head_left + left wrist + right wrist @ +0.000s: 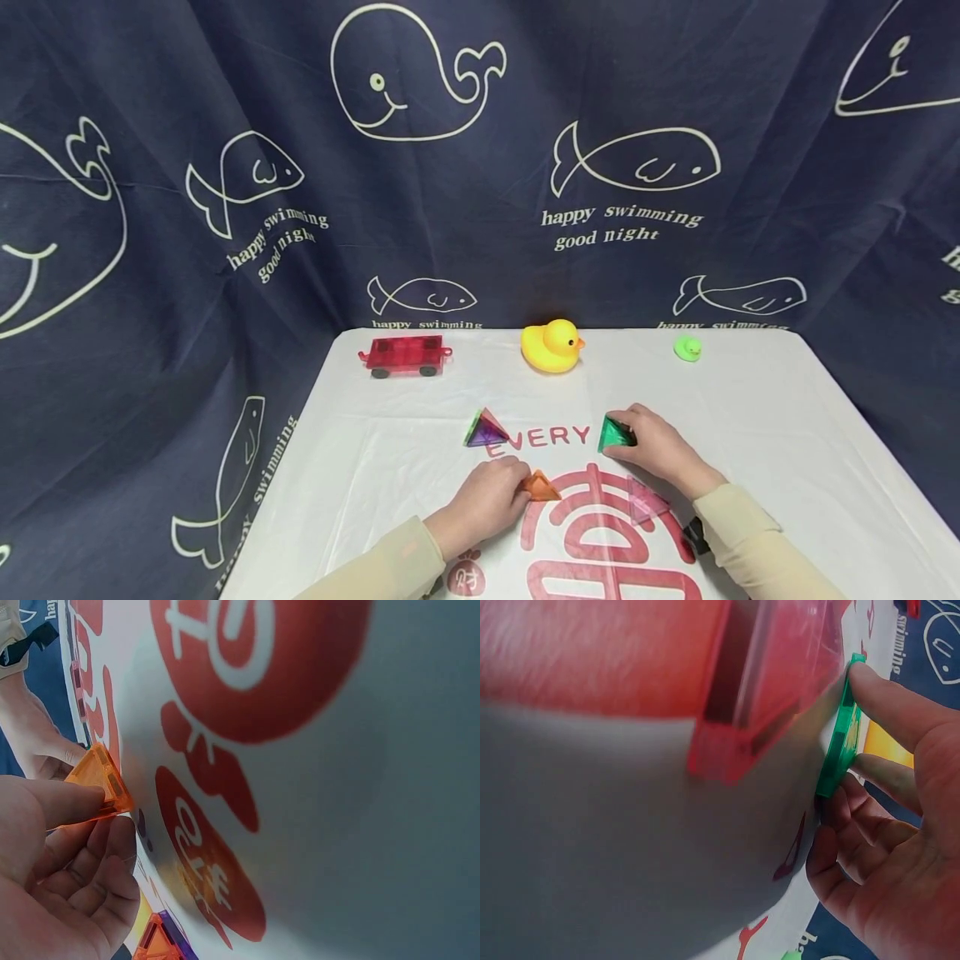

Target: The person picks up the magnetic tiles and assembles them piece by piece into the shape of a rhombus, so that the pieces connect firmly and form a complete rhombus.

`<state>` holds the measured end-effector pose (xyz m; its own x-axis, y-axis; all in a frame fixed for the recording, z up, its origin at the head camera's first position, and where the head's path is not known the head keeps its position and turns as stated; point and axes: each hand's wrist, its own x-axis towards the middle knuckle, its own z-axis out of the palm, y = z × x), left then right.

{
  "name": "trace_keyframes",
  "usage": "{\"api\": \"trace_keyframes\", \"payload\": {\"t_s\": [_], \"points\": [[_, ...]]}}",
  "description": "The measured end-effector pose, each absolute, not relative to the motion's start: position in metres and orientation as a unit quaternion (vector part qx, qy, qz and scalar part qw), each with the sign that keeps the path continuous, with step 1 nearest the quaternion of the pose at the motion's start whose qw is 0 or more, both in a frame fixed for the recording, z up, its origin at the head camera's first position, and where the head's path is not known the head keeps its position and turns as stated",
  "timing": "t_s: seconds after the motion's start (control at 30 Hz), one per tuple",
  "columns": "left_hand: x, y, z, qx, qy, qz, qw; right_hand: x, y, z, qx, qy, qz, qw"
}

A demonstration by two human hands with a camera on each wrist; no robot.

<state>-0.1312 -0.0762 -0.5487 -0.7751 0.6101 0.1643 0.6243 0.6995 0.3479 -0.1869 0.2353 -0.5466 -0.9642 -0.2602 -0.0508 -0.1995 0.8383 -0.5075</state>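
My left hand (486, 507) pinches an orange translucent triangular magnetic tile (91, 777) between thumb and fingers, low over the table's printed pattern. Further right, my right hand (660, 446) holds a green triangular magnetic tile (841, 739) by its edges, which stands tilted up from the table beside the word EVERY. On the table below the right hand lies a pink triangular magnetic tile (645, 500), large and close in the right wrist view. Left of EVERY, several tiles in purple, green and red lean together as a small pyramid (487, 429).
On the white-covered table (390, 517), a red toy wagon (406, 356) stands at the back left. A yellow rubber duck (552, 347) sits at the back middle, and a small green duck (687, 348) at the back right. Dark blue printed cloth (450, 192) hangs behind.
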Motion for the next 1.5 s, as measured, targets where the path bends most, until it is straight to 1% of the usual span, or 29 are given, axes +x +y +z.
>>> {"api": "trace_keyframes", "payload": {"t_s": [0.27,0.47,0.87,1.27,1.5], "points": [[-0.134,-0.075,-0.549,-0.326,-0.925,-0.188,0.052,-0.182,0.223,-0.546,-0.121,0.955,-0.262,0.07],[-0.138,-0.072,-0.55,-0.31,-0.929,-0.195,0.047,-0.18,0.212,-0.543,-0.12,0.953,-0.266,0.078],[-0.147,-0.07,-0.552,-0.279,-0.936,-0.21,0.035,-0.176,0.186,-0.543,-0.151,0.954,-0.25,0.072],[-0.154,-0.065,-0.553,-0.282,-0.936,-0.202,0.067,-0.169,0.172,-0.542,-0.141,0.953,-0.255,0.078],[-0.163,-0.058,-0.553,-0.277,-0.937,-0.202,0.063,-0.169,0.162,-0.54,-0.142,0.952,-0.257,0.085]]}}
